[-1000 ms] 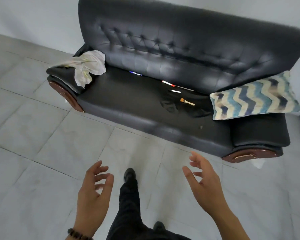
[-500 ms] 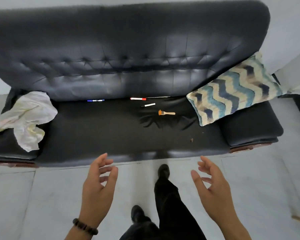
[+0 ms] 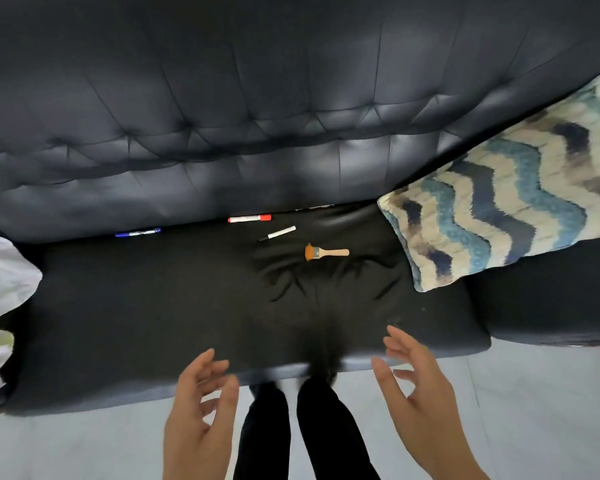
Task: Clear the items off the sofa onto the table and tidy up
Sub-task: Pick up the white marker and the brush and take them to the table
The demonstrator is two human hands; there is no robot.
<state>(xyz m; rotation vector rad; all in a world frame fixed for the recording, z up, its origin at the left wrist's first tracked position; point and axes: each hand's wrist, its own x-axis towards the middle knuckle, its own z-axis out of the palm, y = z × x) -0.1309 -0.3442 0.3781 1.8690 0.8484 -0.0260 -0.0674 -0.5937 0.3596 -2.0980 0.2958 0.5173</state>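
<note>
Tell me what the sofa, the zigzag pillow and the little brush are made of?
The sofa looks like black leather or an imitation: glossy, with stitched tufts and creases. The pillow seems fuzzy fabric, its zigzag stripes soft-edged. The brush appears to have a pale wooden handle, a grey metal band and orange-brown bristles, though it is small in view.

Pale grey tiled floor (image 3: 541,410)

A living room is suggested. A black tufted leather sofa (image 3: 257,133) is seen on pale floor tiles (image 3: 534,410), with a chevron cushion (image 3: 516,202) propped against it.
</note>
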